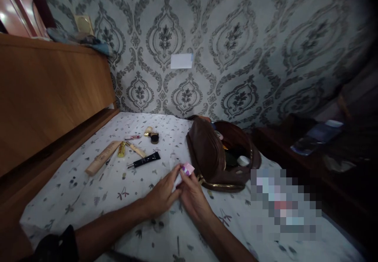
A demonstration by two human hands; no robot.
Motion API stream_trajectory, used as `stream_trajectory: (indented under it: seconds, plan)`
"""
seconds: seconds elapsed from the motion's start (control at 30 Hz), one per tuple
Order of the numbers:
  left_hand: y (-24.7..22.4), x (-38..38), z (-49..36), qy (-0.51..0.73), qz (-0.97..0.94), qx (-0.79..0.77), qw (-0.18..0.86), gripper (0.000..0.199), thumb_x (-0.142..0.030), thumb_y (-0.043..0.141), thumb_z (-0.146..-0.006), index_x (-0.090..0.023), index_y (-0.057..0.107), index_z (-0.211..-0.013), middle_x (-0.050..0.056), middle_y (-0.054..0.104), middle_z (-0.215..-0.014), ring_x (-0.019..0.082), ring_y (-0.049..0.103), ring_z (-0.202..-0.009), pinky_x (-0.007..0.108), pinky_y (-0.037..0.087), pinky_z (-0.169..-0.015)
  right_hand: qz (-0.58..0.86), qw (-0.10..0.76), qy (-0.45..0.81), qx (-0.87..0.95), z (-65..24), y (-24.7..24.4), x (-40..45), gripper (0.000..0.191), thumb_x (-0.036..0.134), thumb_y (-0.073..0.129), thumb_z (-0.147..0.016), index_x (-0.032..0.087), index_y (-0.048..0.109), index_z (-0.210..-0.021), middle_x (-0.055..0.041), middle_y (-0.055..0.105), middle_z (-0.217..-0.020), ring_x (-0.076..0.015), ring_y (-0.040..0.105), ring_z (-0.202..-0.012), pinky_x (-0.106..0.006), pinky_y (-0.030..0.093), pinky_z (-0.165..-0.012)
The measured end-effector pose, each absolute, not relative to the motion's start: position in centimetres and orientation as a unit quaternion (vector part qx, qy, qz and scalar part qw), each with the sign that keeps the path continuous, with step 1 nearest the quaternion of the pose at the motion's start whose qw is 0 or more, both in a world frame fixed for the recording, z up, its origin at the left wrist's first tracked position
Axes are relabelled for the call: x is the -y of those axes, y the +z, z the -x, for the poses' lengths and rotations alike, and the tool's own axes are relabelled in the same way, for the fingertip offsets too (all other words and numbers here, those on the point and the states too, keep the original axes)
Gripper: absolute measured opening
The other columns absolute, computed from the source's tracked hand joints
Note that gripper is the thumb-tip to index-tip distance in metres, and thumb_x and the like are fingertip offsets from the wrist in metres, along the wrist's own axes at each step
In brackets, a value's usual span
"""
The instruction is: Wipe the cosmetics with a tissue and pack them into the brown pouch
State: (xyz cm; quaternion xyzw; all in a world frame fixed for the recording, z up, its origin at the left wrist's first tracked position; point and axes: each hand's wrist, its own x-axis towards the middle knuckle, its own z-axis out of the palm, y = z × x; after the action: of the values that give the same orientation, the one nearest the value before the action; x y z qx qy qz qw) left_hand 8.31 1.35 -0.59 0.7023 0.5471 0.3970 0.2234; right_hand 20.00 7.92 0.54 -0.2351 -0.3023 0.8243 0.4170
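Both of my hands meet over the patterned white sheet, around a small white tube with a pink and purple end. My left hand has its fingers closed on the tube's left side. From the right, my right hand grips it near the pink end; part of the tube is hidden by the fingers. Just beyond, to the right, a brown cosmetic bag lies unzipped with several items inside. To the left rest a black tube, a long beige tube and a gold-coloured small bottle.
A pink lip tube and a small black-capped container lie farther back. A wooden panel borders the left side, a patterned wall the back. Clear packaging sits on a dark surface at right; a blurred patch covers something nearer.
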Motion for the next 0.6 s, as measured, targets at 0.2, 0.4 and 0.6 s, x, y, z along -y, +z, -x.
stream_trajectory:
  seconds: [0.2, 0.4, 0.6]
  plan:
    - [1.5, -1.3, -7.1, 0.433, -0.636, -0.587, 0.252, 0.048, -0.040, 0.044, -0.097, -0.017, 0.044, -0.139, 0.011, 0.069, -0.116, 0.024, 0.069, -0.097, 0.040, 0.056, -0.089, 0.196, 0.430, 0.827, 0.306, -19.8, 1.2, -8.4, 0.031, 0.043, 0.083, -0.067, 0.024, 0.070, -0.088, 0.0025, 0.070, -0.093, -0.0149, 0.060, -0.092, -0.028, 0.048, -0.088]
    - [2.3, -0.9, -7.1, 0.447, -0.559, -0.605, 0.349, 0.045, -0.049, 0.051, -0.091, -0.017, 0.053, -0.123, -0.003, 0.060, -0.069, 0.011, 0.054, -0.046, 0.020, 0.046, -0.042, 0.229, 0.428, 0.793, 0.368, -20.5, 2.2, -8.5, 0.034, 0.045, 0.083, -0.066, 0.019, 0.069, -0.082, 0.0010, 0.066, -0.077, -0.0142, 0.056, -0.075, -0.026, 0.045, -0.075]
    - [2.4, -1.3, -7.0, 0.459, -0.528, -0.605, 0.380, 0.040, -0.057, 0.055, -0.086, -0.018, 0.057, -0.095, -0.005, 0.052, -0.060, 0.009, 0.046, -0.043, 0.017, 0.038, -0.033, 0.249, 0.452, 0.744, 0.426, -21.1, 2.1, -9.2, 0.039, 0.044, 0.084, -0.064, 0.019, 0.069, -0.089, 0.0030, 0.059, -0.074, -0.0102, 0.048, -0.066, -0.021, 0.038, -0.059]
